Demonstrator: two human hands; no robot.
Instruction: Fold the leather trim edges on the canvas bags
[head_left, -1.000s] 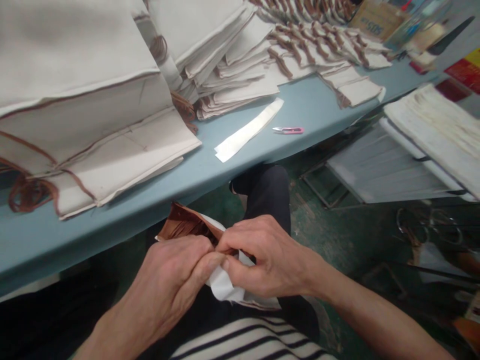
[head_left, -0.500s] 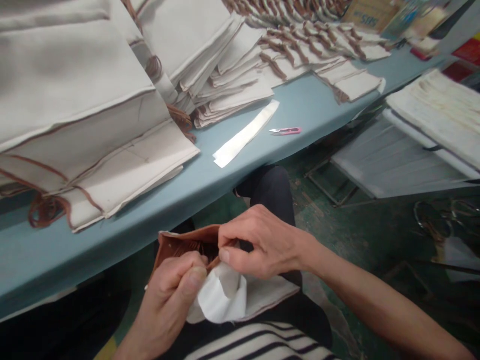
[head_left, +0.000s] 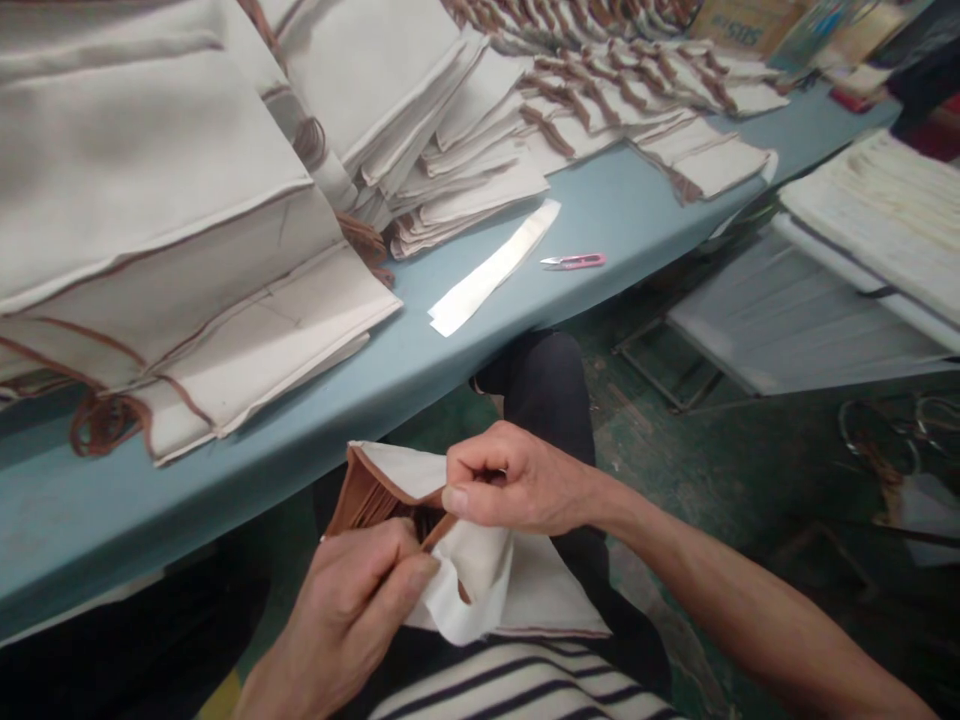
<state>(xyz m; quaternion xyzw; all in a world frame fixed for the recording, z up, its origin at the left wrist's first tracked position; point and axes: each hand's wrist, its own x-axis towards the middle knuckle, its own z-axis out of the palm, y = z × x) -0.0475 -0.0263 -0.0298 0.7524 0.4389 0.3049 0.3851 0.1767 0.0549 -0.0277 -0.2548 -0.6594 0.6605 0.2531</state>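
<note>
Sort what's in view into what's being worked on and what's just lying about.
Being worked on:
cream canvas bag with brown binding, held by left hand and right hand

Just lying about:
pink-handled thread snips
white fabric strip
stacked canvas bags
blue table

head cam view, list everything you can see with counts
cream canvas bag with brown trim: 1, cream and brown, held above the lap
folded cream canvas bags with brown handles: many, cream, stacked on table
long pale blue table: 1, blue, ahead of person
flat white strip: 1, white, on table
thread snips: 1, pink and silver, on table right of strip
cardboard box: 1, tan, far end
worn painted floor: green, below
striped shirt: 1, black and white, on person
left hand: 1, gripping bag
right hand: 1, pinching bag's edge
</note>
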